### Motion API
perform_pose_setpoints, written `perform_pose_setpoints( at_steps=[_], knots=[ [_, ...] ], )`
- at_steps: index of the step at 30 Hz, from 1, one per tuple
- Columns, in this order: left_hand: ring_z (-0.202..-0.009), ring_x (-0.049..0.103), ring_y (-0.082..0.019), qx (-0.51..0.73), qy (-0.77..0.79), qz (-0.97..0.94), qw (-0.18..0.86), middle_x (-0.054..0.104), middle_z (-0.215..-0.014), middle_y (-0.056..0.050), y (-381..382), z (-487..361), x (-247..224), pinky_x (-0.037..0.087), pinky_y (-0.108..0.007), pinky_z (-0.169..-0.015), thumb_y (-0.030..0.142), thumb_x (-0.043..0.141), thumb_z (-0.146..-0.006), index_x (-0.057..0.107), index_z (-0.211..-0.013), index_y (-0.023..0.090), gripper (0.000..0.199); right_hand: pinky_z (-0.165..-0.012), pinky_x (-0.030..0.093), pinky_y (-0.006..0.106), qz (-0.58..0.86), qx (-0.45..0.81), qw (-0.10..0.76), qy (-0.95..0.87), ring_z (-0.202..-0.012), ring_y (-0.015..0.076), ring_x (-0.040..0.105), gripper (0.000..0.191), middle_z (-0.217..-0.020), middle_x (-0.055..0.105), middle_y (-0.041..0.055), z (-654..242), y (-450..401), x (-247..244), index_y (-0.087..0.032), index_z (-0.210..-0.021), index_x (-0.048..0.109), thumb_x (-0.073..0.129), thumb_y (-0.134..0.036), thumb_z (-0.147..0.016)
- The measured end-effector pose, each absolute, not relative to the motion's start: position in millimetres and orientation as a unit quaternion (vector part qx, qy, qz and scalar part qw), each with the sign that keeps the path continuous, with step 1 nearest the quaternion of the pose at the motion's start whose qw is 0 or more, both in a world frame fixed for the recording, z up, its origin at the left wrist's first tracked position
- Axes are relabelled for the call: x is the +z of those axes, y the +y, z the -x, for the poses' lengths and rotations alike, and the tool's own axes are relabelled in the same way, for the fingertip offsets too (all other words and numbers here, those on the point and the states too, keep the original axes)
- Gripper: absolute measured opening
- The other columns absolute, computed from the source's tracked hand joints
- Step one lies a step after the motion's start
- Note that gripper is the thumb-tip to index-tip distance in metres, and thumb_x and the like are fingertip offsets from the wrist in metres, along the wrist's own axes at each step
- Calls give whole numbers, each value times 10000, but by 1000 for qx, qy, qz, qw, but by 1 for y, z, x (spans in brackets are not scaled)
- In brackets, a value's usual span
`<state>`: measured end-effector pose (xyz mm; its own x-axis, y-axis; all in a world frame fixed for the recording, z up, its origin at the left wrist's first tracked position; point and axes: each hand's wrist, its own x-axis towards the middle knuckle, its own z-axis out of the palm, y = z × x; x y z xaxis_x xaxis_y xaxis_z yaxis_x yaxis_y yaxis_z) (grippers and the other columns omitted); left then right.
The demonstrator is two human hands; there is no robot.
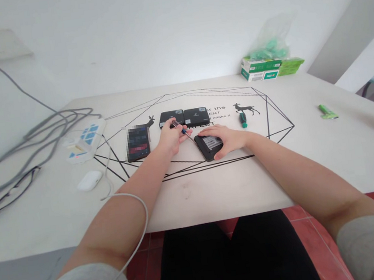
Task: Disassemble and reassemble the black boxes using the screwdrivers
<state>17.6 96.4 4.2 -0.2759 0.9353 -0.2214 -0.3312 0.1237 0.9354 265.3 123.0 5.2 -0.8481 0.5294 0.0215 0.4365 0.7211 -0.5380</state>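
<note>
My left hand [172, 137] is closed around a thin screwdriver [183, 131] with a blue section, its shaft slanting down to the right. The shaft's end is at the upper left edge of a black box [209, 147] with a pale label. Over the box's right side lies my right hand [223, 139], its fingers wrapped round the far and near edges. Two more black boxes [171, 118] [196, 116] lie side by side just behind my hands. A green-handled screwdriver [243, 120] rests to the right of them.
A phone [138, 142], white earphone case [90, 181], glasses [10, 193], power strip [86, 141] and grey cables [65, 121] are on the left. Green and white boxes [261, 66] with a plastic bag stand at the back right. A green object [327, 112] lies far right.
</note>
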Motion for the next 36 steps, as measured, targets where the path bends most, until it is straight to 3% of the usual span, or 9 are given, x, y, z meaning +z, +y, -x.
perform_pose_setpoints(
  at_steps=[7,12,25,36],
  knots=[
    [-750,778,-151,591,534,-290,530,679,-922,-23,95,-19,6,675,-444,-916,10,576,-992,524,-1312,234,394,-1319,206,640,262,267,85,-923,-1568,409,372,1080,-1687,474,88,-265,123,6,-322,-1603,493,912,-580,-642],
    [-782,784,-164,587,533,-283,540,687,-939,-25,94,-20,5,674,-468,-924,31,659,-960,547,-1273,242,394,-1317,205,638,261,267,86,-924,-1563,409,378,1094,-1685,474,92,-265,124,4,-320,-1606,488,911,-603,-639],
    [-772,780,-156,583,537,-286,539,667,-855,1,89,-24,7,683,-453,-922,3,574,-993,547,-1249,229,343,-1314,218,636,264,262,82,-925,-1556,408,385,1103,-1679,479,102,-264,125,4,-297,-1613,484,913,-585,-639],
    [-802,782,-166,575,534,-282,551,669,-885,-12,91,-24,5,680,-448,-912,22,669,-950,565,-1183,224,326,-1302,232,641,240,264,90,-930,-1538,395,418,1070,-1684,489,68,-264,126,3,-348,-1618,464,897,-580,-668]
  ],
)
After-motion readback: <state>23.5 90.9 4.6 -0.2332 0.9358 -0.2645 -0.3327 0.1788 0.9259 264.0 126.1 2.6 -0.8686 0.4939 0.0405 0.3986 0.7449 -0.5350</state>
